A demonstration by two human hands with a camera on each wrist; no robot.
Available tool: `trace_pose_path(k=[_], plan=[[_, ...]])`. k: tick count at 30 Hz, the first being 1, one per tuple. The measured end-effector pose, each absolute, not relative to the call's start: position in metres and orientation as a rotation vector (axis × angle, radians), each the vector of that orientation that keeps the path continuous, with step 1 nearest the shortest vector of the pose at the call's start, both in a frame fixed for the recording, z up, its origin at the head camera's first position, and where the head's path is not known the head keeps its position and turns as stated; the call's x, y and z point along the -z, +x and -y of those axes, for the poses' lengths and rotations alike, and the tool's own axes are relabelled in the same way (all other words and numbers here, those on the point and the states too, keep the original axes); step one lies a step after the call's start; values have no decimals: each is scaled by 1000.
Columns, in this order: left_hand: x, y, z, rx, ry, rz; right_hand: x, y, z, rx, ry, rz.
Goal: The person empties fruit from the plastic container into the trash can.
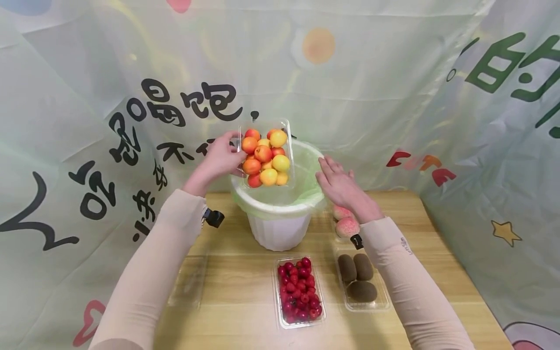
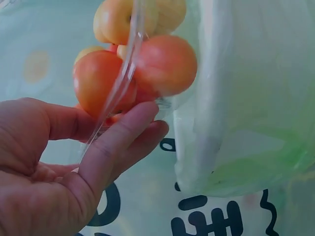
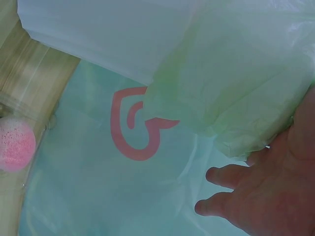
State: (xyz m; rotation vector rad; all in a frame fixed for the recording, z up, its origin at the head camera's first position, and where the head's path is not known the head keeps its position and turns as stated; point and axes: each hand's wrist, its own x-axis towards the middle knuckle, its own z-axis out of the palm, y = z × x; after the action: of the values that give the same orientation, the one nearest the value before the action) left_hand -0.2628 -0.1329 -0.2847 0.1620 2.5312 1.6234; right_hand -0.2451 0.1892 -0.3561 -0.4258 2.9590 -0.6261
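A clear plastic box [image 1: 288, 141] of small round fruits [image 1: 263, 153], some orange-red and some yellow, is tilted over the white bin. My left hand [image 1: 222, 156] grips the box by its left edge. In the left wrist view, the thumb and fingers of that hand [image 2: 64, 167] pinch the thin clear rim below the fruits. The bin [image 1: 280, 228] has a pale green bag [image 1: 312, 175] folded over its rim. Beside its right rim is my right hand [image 1: 343, 187], fingers extended. In the right wrist view, that hand [image 3: 275, 191] is against the bag's outer side.
A clear box of red cherries [image 1: 301, 291] sits in front of the bin on the wooden table [image 1: 236, 301]. Farther right lie a box of brown kiwis [image 1: 362, 279] and pink peaches [image 1: 347, 227]. At left is a clear tray [image 1: 188, 282]. Printed cloth [image 1: 363, 97] hangs behind.
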Motion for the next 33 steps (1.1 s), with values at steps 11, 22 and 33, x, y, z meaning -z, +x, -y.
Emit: trace_pose_path(k=[11,22,33], plan=[[305,-275,117,-1580,124,-2777,357,-245,-190,623,-418,-2943],[317,-280,113,-1581,111,-2927,358,-246,-190,644,-417,-2953],[321,-280,112,-1649,164,-2957,358,-246,-190,626,-420,-2956]])
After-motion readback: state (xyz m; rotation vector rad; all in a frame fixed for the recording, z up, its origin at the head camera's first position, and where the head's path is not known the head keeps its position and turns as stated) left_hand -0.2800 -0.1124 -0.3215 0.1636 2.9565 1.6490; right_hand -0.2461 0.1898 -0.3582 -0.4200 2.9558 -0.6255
